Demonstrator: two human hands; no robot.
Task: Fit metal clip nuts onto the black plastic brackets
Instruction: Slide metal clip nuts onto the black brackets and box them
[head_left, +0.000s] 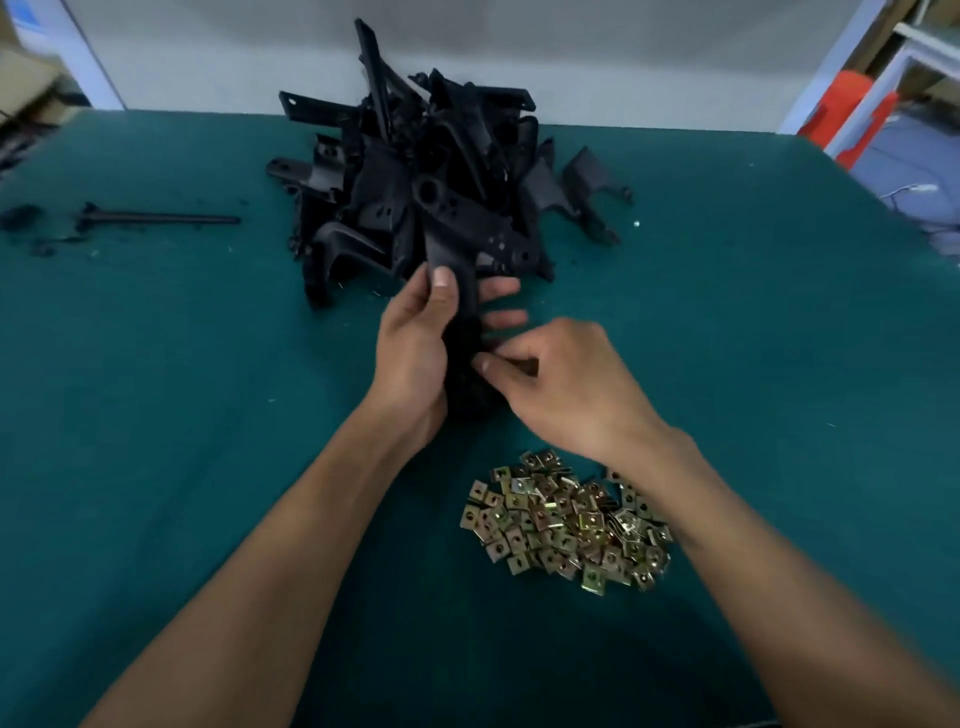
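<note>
Right at the middle of the dark green felt-covered table (156, 364), the left hand (415, 358) grips a long black plastic bracket (467, 312), thumb laid along its near face and fingers curled round the far side, their tips showing past its right edge. The bracket runs lengthwise away from the person, its lower end dark and blurred between the two palms. The right hand (561, 384) has thumb and forefinger pinched together against the bracket's right edge; whatever they pinch is hidden by the fingers themselves, so whether a clip nut sits between them cannot be told.

Just behind the held bracket, and nearly touching its far end, rises a tangled heap of black plastic brackets (431, 171), some standing on end against the pale wall (208, 47). It crowds the space beyond the hands. One angled black piece (592, 182) lies a little apart on the heap's right side.

Below the right wrist, nearer the person, lies a loose pile of small square brass-coloured metal clip nuts (566, 525), partly covered by the right forearm along its right edge.

Well off to the left lies a slim black plastic rod (161, 219) with black scraps (21, 215) beside it. At the far right, past the table's edge, stands an orange plastic object (852, 114) next to a white frame (893, 67).
</note>
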